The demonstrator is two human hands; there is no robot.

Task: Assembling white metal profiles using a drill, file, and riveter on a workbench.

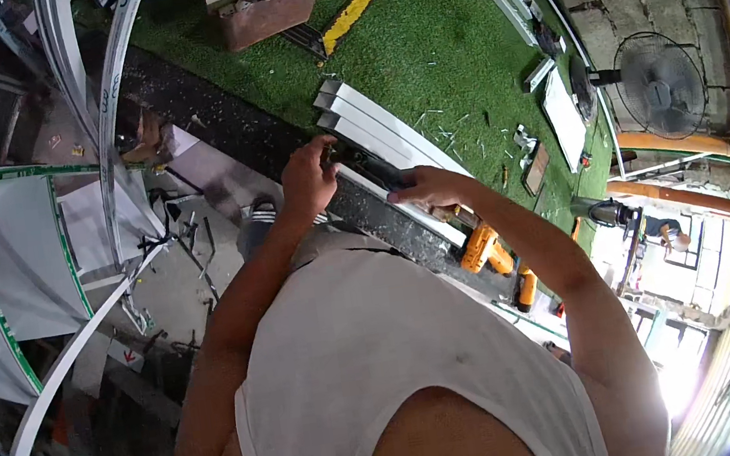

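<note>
My left hand is closed, thumb and fingers pinched at the near end of a dark, elongated piece whose kind I cannot make out. From the other side my right hand is closed on that same piece, its fingertips at the right end. Both hands are just above a bundle of white metal or plastic profiles, which lies slantwise on the edge of a green-topped work surface. Whatever small part sits between the left fingertips is too dark to name.
Orange cordless drills lie by my right forearm. Farther off are an open box, a yellow-and-black square and scattered screws on the green turf surface. Long white strips arch up at left. A fan stands at right.
</note>
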